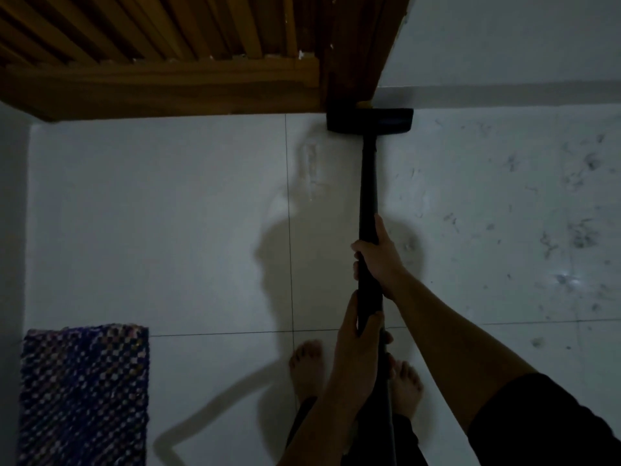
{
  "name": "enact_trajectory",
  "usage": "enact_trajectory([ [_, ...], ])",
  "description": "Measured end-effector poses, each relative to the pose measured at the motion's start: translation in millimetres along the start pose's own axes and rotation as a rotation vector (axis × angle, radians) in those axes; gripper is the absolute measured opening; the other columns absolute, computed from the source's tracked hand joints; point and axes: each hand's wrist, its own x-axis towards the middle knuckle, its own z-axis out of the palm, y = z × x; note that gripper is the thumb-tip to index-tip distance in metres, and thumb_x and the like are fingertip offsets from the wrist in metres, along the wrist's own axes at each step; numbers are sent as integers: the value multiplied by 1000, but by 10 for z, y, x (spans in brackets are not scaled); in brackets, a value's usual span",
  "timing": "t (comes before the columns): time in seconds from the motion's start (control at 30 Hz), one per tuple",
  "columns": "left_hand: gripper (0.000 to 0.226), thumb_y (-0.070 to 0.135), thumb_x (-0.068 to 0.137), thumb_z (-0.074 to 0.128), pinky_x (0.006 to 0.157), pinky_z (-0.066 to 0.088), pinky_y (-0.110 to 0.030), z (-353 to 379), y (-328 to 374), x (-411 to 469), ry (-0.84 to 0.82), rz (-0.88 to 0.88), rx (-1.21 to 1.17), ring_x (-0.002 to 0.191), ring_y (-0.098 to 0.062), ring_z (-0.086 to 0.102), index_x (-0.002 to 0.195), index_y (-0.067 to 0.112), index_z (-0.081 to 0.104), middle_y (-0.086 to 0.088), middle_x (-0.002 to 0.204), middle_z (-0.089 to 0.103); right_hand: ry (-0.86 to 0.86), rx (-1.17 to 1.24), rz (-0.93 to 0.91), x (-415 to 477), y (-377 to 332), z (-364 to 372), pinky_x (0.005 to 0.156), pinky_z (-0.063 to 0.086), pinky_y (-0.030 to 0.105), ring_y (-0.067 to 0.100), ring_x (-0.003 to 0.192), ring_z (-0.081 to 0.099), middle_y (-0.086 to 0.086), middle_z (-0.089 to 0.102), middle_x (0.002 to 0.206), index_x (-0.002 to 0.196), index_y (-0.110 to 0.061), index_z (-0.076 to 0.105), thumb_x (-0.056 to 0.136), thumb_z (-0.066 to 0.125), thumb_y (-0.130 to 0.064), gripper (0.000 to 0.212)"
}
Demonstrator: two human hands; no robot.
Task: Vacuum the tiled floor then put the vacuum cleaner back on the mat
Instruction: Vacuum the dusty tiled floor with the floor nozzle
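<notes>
I hold a black vacuum wand (368,183) that runs straight ahead of me over the white tiled floor (168,213). Its flat black floor head (370,120) lies on the tiles against the base of a wooden door frame. My right hand (378,260) grips the wand about halfway up. Just below it, my left hand (358,334) grips the wand nearer my body. A blue and white woven mat (84,395) lies on the floor at the lower left.
A slatted wooden door (151,45) and its frame (356,48) stand ahead, with a white wall (504,38) to the right. Dark hair and dust (578,237) are scattered over the right-hand tiles. My bare feet (307,364) stand under the wand.
</notes>
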Motion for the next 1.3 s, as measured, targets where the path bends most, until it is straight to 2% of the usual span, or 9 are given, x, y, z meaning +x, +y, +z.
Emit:
enact_trajectory([
  [0.13, 38, 16, 100, 43, 46, 43, -26, 218, -4, 12, -3, 5, -1, 50, -12, 51, 115, 51, 47, -2, 74, 57, 23, -16, -13, 15, -21, -223, 42, 46, 27, 17, 46, 48, 7, 50, 67, 153, -39, 14, 92, 52, 0, 82],
  [0.23, 39, 18, 100, 43, 42, 44, -22, 386, -14, 33, -20, -3, -25, 49, -12, 50, 131, 41, 44, -5, 77, 56, 20, 1, 2, 37, -29, -399, 41, 46, 26, 17, 47, 49, 7, 50, 67, 153, -39, 13, 92, 52, 0, 82],
  [0.37, 43, 18, 100, 43, 38, 43, -19, 582, -29, 76, -48, -30, -5, 36, -8, 48, 141, 31, 38, -4, 68, 54, 50, 30, 15, 91, -28, -635, 39, 45, 24, 16, 44, 48, 7, 49, 64, 152, -37, 19, 92, 52, 0, 78],
  [0.57, 45, 19, 100, 42, 39, 43, -19, 850, 23, 183, -91, -52, 31, 38, -7, 48, 144, 26, 35, -6, 72, 52, 74, 16, -7, 196, -44, -982, 40, 45, 24, 12, 36, 47, 7, 47, 63, 149, -27, 27, 91, 50, 2, 68],
  [0.87, 42, 18, 100, 43, 41, 43, -22, 1104, -48, 199, -81, -82, -40, 38, -10, 47, 141, 27, 38, -7, 71, 51, 60, 34, 24, 201, -8, -1223, 42, 44, 27, 15, 38, 48, 7, 48, 61, 153, -33, 18, 92, 50, 1, 77],
  [1.0, 41, 18, 100, 43, 39, 42, -20, 1166, -81, 126, -74, -101, -56, 37, -9, 47, 140, 26, 39, -6, 70, 50, 41, 56, 33, 150, 57, -1291, 40, 43, 26, 13, 35, 46, 6, 45, 58, 149, -28, 24, 91, 50, 2, 71],
  [1.3, 43, 16, 99, 44, 37, 42, -20, 1243, -252, -165, -37, -97, -36, 36, -9, 47, 141, 26, 39, -8, 69, 51, 10, 54, 24, -152, 210, -1344, 39, 45, 24, 12, 36, 48, 7, 46, 63, 150, -30, 23, 92, 49, 2, 71],
])
